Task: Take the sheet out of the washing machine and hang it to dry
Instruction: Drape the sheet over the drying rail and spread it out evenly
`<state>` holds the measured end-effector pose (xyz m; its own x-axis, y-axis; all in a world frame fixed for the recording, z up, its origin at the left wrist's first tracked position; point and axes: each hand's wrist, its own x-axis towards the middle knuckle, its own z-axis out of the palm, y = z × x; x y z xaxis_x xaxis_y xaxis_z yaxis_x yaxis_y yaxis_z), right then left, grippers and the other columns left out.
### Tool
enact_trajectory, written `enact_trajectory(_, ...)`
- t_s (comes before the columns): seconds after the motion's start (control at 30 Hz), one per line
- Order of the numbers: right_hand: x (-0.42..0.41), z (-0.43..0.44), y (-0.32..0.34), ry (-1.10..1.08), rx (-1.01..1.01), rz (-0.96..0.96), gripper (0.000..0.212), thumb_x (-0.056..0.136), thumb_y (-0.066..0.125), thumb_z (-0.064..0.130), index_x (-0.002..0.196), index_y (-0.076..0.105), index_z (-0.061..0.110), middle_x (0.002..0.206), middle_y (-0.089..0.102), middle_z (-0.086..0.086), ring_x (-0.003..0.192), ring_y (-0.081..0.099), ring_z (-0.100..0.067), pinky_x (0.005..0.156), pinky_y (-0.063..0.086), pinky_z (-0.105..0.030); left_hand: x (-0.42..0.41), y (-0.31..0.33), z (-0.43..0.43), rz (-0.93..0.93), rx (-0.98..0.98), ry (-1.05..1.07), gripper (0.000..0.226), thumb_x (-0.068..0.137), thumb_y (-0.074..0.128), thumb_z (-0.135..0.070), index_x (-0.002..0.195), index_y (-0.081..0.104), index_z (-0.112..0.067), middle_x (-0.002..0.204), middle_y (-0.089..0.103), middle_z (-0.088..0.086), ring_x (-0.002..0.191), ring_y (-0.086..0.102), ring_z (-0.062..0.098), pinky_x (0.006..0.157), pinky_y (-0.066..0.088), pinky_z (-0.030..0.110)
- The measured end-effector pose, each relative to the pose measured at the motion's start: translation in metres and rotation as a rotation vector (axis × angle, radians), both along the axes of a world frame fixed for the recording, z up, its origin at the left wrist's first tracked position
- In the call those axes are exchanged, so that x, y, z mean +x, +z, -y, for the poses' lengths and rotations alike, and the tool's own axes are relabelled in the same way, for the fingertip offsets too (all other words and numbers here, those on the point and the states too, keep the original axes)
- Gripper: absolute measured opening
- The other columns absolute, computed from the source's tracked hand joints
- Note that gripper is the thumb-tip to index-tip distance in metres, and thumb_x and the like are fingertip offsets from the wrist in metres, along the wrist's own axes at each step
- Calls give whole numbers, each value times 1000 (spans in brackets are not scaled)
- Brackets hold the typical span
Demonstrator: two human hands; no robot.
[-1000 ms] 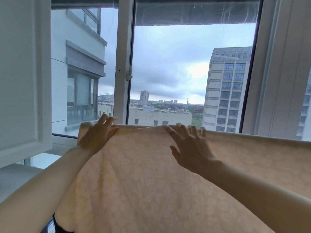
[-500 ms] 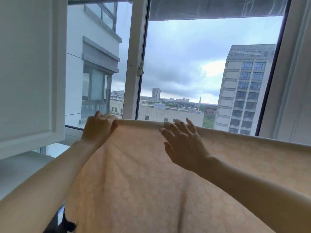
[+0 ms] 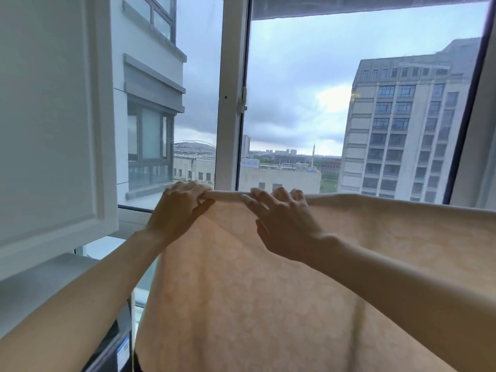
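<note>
Sheet [image 3: 268, 291], pale peach, faintly flowered.
Left grip [image 3: 177, 210] and right grip [image 3: 284, 224] curl over its rolled top edge toward 12 o'clock.

The sheet [image 3: 268, 291] is a pale peach fabric with a faint, lighter floral pattern, and daylight shows through it. It hangs folded over a horizontal support that the fabric hides. The top fold runs almost level from its left end to the right edge of the view. The near layer drops downward with shallow vertical creases. The left hand [image 3: 177, 210] grips the fold's left end. The right hand [image 3: 284, 224] curls over the fold just beside it.
</note>
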<state>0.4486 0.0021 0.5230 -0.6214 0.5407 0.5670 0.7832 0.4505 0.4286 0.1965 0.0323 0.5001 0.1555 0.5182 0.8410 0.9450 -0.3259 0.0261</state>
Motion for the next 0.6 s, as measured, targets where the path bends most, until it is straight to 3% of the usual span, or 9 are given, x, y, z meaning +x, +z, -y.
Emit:
enact_trajectory(0.1,-15,-2,1,-13,-19,-22,59,94,42,34,149,24,28,152,32,3,122,43,-30,97,36,-52,-13,2,0,217,-93,-110,46,95,42,-49,109,68,-14,102,68,3,93,60,20,85,50,38)
enact_trajectory(0.2,-21,-2,1,-11,-30,-31,59,93,44,33,148,25,29,151,35,4,121,45,-29,96,37,-51,-25,4,-1,428,-121,-175,34,100,44,-35,108,71,-14,104,67,1,89,60,13,79,46,28)
enact_trajectory(0.3,-27,-1,0,-4,-29,-31,57,92,45,33,147,28,30,150,36,4,120,46,-29,95,38,-51,-35,6,-1,652,-300,-292,29,101,46,-29,116,68,-17,111,62,-9,94,58,-1,79,46,17)
enact_trajectory(0.37,-31,-1,-1,-5,-26,-31,56,92,45,32,146,30,31,150,36,4,120,45,-30,95,38,-51,-45,3,0,831,-479,-391,38,100,48,-36,119,66,-9,113,65,0,98,62,10,83,50,23)
enact_trajectory(0.43,-33,-1,-2,-6,-23,-40,55,92,45,33,146,30,32,151,35,4,121,45,-30,96,37,-52,-58,0,4,932,-576,-453,42,97,49,-39,107,69,-3,101,72,9,88,68,15,76,52,26)
enact_trajectory(0.6,-34,0,-3,14,-24,-42,56,93,44,33,146,28,33,151,35,5,120,45,-30,97,37,-52,-74,-1,8,990,-566,-444,17,91,63,-19,100,69,-5,94,72,12,89,69,24,80,56,32)
